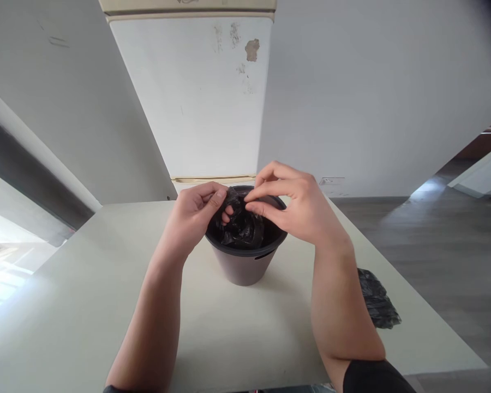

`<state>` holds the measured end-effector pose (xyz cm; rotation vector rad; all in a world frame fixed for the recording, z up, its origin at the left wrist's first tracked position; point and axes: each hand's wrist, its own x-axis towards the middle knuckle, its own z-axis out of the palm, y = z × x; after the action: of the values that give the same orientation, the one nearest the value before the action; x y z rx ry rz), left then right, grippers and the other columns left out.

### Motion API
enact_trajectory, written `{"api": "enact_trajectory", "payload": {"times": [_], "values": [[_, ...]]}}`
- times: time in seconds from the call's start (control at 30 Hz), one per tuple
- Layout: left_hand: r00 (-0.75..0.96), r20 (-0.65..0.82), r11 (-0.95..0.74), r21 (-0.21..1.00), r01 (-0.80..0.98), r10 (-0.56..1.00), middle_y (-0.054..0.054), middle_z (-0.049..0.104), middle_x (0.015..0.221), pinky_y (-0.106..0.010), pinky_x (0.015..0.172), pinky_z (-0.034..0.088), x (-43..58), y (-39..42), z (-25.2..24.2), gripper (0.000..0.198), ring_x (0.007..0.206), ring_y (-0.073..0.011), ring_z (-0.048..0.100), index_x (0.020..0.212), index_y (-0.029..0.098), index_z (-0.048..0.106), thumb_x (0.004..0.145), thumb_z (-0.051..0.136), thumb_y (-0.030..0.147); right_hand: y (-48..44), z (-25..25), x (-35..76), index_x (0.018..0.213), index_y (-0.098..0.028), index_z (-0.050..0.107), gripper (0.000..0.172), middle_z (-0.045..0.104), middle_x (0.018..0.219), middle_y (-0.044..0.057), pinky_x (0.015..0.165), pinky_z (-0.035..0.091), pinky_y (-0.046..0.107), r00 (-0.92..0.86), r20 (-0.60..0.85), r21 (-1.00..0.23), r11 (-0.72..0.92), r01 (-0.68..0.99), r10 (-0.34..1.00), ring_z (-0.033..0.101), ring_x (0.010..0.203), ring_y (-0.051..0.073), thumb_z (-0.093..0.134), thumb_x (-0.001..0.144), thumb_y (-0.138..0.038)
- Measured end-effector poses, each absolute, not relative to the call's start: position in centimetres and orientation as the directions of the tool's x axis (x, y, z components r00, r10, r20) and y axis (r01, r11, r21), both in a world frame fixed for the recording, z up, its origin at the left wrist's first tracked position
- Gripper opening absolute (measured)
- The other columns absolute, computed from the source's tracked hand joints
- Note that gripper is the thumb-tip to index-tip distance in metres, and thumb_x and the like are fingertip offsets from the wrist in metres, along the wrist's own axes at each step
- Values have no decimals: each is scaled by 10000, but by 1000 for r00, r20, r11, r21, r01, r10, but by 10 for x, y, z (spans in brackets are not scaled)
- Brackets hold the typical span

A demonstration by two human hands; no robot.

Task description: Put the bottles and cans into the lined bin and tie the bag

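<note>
A grey trash can [245, 268] with a dark rim stands upright on the white table. Crumpled black plastic, a trash bag [245, 232], lies inside its mouth. Over the left side of the rim, my left hand [200, 213] pinches a gathered part of the bag between thumb and fingers, and some fingertips show through below. My right hand [290, 202] is over the right side of the rim, thumb and forefinger brought close together at the bag's edge. Whatever sits between those right fingertips is too small to make out.
Another folded black plastic bag [378, 300] lies on the white table [85, 295] beyond my right forearm. A white fridge [200, 98] with peeled marks stands behind the table, against a grey wall [352, 98]. Wooden floor [396, 229] shows at the right.
</note>
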<state>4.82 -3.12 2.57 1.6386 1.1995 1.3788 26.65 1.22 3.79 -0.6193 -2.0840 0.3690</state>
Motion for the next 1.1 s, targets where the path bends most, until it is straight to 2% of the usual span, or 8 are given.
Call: {"api": "enact_trajectory", "payload": {"times": [0.13, 0.33, 0.47, 0.57, 0.7, 0.8, 0.97, 1.1], "values": [[113, 358, -376, 889, 263, 927, -29, 684, 789, -256, 602, 502, 51, -34, 29, 327, 645, -142, 614, 1064, 202, 734, 897, 776, 480, 13, 37, 261, 1198, -302, 712, 334, 691, 1077, 45, 839, 515, 379, -529, 578, -552, 775, 308, 622, 624, 975, 235, 761, 874, -233], [-35, 392, -377, 902, 208, 919, -33, 686, 838, -257, 591, 480, 46, -27, 23, 371, 643, -134, 583, 1199, 222, 688, 895, 776, 415, 19, 35, 263, 965, -230, 758, 137, 726, 891, 33, 761, 470, 346, -486, 454, -722, 628, 289, 747, 611, 781, 191, 648, 958, -311], [7, 370, -355, 887, 294, 929, -37, 670, 769, -269, 591, 477, 39, -24, 20, 240, 666, -156, 587, 994, 190, 747, 905, 748, 413, 24, 32, 269, 839, -218, 695, 220, 673, 804, 16, 720, 454, 326, -466, 352, -848, 488, 208, 811, 595, 764, 190, 614, 967, -378], [-22, 378, -350, 876, 331, 926, -40, 644, 711, -273, 566, 458, 36, -23, 18, 282, 640, -153, 564, 817, 181, 723, 930, 712, 439, 29, 31, 269, 844, -222, 646, 213, 669, 825, 27, 743, 485, 334, -450, 321, -925, 379, 41, 833, 618, 826, 212, 608, 951, -402], [-134, 415, -376, 894, 244, 900, -35, 645, 727, -262, 541, 430, 39, -19, 17, 354, 588, -117, 523, 765, 187, 652, 958, 687, 482, 30, 35, 265, 848, -224, 580, 224, 673, 821, 57, 769, 517, 375, -399, 354, -935, 315, -163, 846, 646, 847, 239, 609, 941, -427], [-126, 426, -400, 897, 188, 896, 2, 580, 655, -264, 500, 384, 45, -19, 18, 365, 511, -93, 453, 818, 201, 656, 971, 672, 533, 29, 37, 260, 848, -231, 543, 269, 619, 736, 35, 747, 520, 387, -405, 373, -927, 311, -211, 835, 641, 771, 230, 631, 945, -466], [-41, 424, -415, 899, 141, 905, -15, 593, 709, -274, 506, 402, 57, -26, 22, 365, 543, -109, 503, 989, 205, 741, 963, 678, 564, 28, 29, 245, 856, -251, 495, 374, 406, 604, -63, 541, 397, 286, -445, 345, -936, 264, -233, 826, 434, 516, 123, 707, 929, -551], [-49, 417, -413, 908, 68, 908, -22, 652, 767, -273, 544, 452, 60, -26, 20, 365, 588, -116, 565, 1120, 218, 752, 904, 773, 511, 27, 22, 235, 872, -249, 518, 364, 332, 596, -84, 485, 246, 249, -375, 330, -943, 283, -177, 866, 293, 490, 87, 706, 940, -554]]}}
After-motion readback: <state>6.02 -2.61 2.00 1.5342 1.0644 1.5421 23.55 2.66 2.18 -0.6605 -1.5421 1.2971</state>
